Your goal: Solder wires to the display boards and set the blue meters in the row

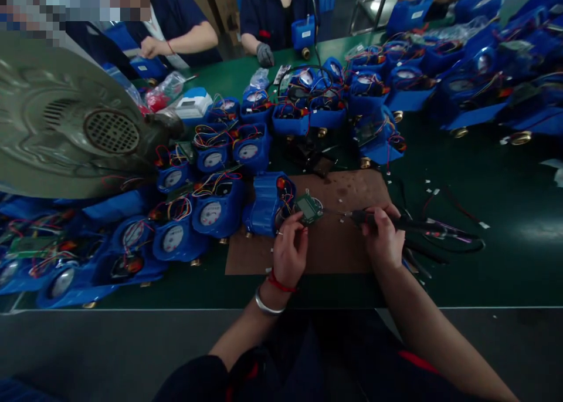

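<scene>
My left hand (291, 246) is closed at the lower edge of a small green circuit board (309, 207) with a grey display, its fingertips pinching it. Wires run beside the board to an open blue water meter (266, 205), which lies on its side just left of it. A soldering iron (359, 216) is gripped in my right hand (383, 237). Its thin tip points left at the board's right edge; whether they touch I cannot tell. Under both hands lies a brown board (343, 252) on the green table.
Rows of blue meters with loose wires (213, 214) stand left and at the back (369, 82). A large grey-green fan (65, 120) fills the left. Cables and wire scraps (466, 208) lie right. Co-workers (277, 14) sit across the table (505, 261), one wearing a grey glove (265, 54).
</scene>
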Demonstrator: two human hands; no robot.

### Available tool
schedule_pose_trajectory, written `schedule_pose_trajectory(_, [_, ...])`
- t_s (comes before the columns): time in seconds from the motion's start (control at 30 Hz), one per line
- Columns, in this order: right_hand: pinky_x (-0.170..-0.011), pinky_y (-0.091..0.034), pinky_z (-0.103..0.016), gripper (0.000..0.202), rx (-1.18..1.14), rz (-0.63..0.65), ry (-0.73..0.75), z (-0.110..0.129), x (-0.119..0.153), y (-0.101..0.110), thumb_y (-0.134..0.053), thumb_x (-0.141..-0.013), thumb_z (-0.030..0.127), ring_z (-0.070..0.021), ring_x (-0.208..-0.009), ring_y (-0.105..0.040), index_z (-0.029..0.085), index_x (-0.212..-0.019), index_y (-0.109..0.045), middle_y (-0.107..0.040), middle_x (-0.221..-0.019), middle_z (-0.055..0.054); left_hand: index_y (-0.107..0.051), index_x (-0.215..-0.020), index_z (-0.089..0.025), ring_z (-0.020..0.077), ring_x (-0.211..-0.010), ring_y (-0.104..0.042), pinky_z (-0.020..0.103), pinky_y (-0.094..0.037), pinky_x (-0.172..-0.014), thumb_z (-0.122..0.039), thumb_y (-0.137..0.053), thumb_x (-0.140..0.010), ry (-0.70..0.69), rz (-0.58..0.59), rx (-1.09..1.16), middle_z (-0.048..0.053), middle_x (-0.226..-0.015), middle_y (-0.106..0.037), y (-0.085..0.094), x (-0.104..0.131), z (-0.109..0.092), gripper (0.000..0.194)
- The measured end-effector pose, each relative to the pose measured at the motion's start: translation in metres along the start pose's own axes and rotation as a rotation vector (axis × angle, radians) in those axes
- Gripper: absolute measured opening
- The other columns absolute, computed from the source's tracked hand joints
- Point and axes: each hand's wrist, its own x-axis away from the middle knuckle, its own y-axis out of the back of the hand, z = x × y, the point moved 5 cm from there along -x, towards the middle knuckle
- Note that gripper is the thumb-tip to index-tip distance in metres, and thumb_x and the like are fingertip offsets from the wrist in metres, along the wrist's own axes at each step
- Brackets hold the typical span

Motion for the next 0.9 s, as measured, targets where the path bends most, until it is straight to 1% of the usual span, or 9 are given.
schedule_pose_trajectory(0.17, [-0.037, -0.027, -0.020, 0.022, -0.022, 0.010, -0.004, -0.001, -0.001, 0.000, -0.061, -0.082, 0.041, -0.0084, -0.040, -0.041, 0.020, -0.075, -0.055, -0.046, -0.052, 0.005, -0.058, -0.098, -0.016, 0.0186, -0.109, -0.059, 0.036, -0.053, -0.090, -0.015, -0.055, -0.090, 0.043, -0.041, -0.007, 0.012, -0.119, -0.059, 0.002, 0.000, 0.002, 0.009])
schedule_pose_trajectory(0.27, [-0.037, -0.028, -0.020, 0.023, -0.006, 0.023, -0.021, -0.003, -0.001, 0.001, -0.060, -0.083, 0.042, -0.0087, -0.040, -0.042, 0.021, -0.076, -0.054, -0.047, -0.053, 0.005, -0.061, -0.099, -0.016, 0.0175, -0.104, -0.061, 0.035, -0.053, -0.089, -0.014, -0.057, -0.088, 0.032, -0.074, 0.002, 0.009, -0.113, -0.061, 0.005, -0.001, -0.001, 0.012])
schedule_pose_trajectory(0.37, [-0.037, -0.028, -0.020, 0.022, -0.018, 0.036, 0.008, -0.002, -0.001, 0.001, -0.060, -0.084, 0.040, -0.0087, -0.040, -0.042, 0.021, -0.076, -0.055, -0.047, -0.052, 0.005, -0.064, -0.097, -0.016, 0.0162, -0.099, -0.061, 0.034, -0.053, -0.087, -0.013, -0.058, -0.087, 0.010, -0.083, 0.013, 0.007, -0.104, -0.063, 0.009, 0.000, -0.008, 0.012])
schedule_pose_trajectory(0.5, [-0.036, -0.027, -0.020, 0.021, -0.019, 0.047, 0.029, -0.001, -0.001, 0.002, -0.059, -0.085, 0.040, -0.0088, -0.039, -0.041, 0.021, -0.076, -0.056, -0.044, -0.051, 0.005, -0.067, -0.099, -0.018, 0.0127, -0.088, -0.062, 0.028, -0.054, -0.081, -0.012, -0.058, -0.087, 0.047, -0.038, 0.021, 0.004, -0.094, -0.065, 0.018, 0.000, -0.017, 0.016])
schedule_pose_trajectory(0.67, [-0.035, -0.025, -0.020, 0.023, -0.015, 0.045, 0.018, 0.001, 0.000, 0.003, -0.060, -0.084, 0.042, -0.0084, -0.039, -0.042, 0.021, -0.076, -0.055, -0.047, -0.056, 0.004, -0.065, -0.111, -0.021, 0.0116, -0.087, -0.062, 0.027, -0.054, -0.079, -0.012, -0.054, -0.090, 0.036, 0.068, 0.033, 0.004, -0.100, -0.064, 0.029, -0.003, -0.026, 0.025])
schedule_pose_trajectory(0.73, [-0.035, -0.026, -0.021, 0.023, -0.027, 0.046, 0.025, 0.002, 0.000, 0.003, -0.060, -0.083, 0.043, -0.0084, -0.039, -0.042, 0.021, -0.076, -0.055, -0.048, -0.056, 0.004, -0.063, -0.114, -0.021, 0.0091, -0.077, -0.062, 0.025, -0.054, -0.074, -0.013, -0.052, -0.091, 0.056, 0.076, 0.028, 0.004, -0.099, -0.064, 0.030, -0.007, -0.025, 0.027])
schedule_pose_trajectory(0.8, [-0.036, -0.026, -0.021, 0.023, -0.041, 0.043, 0.030, 0.003, 0.000, 0.003, -0.060, -0.083, 0.043, -0.0086, -0.039, -0.041, 0.021, -0.076, -0.056, -0.046, -0.053, 0.004, -0.059, -0.118, -0.020, 0.0082, -0.068, -0.061, 0.024, -0.053, -0.070, -0.014, -0.052, -0.091, 0.111, 0.066, -0.004, 0.002, -0.092, -0.065, 0.030, -0.011, -0.020, 0.028])
schedule_pose_trajectory(0.83, [-0.036, -0.026, -0.021, 0.023, -0.045, 0.039, 0.028, 0.004, 0.000, 0.003, -0.060, -0.082, 0.043, -0.0087, -0.039, -0.041, 0.021, -0.075, -0.056, -0.046, -0.052, 0.005, -0.057, -0.118, -0.019, 0.0091, -0.067, -0.061, 0.025, -0.053, -0.070, -0.015, -0.054, -0.091, 0.136, 0.062, -0.032, 0.001, -0.089, -0.065, 0.029, -0.013, -0.018, 0.028])
schedule_pose_trajectory(0.9, [-0.036, -0.025, -0.021, 0.025, -0.050, 0.032, 0.018, 0.004, 0.000, 0.003, -0.061, -0.081, 0.044, -0.0088, -0.038, -0.040, 0.021, -0.074, -0.055, -0.045, -0.051, 0.005, -0.057, -0.111, -0.017, 0.0122, -0.072, -0.062, 0.028, -0.052, -0.072, -0.017, -0.055, -0.090, 0.147, 0.075, -0.107, 0.002, -0.084, -0.065, 0.025, -0.019, -0.017, 0.020])
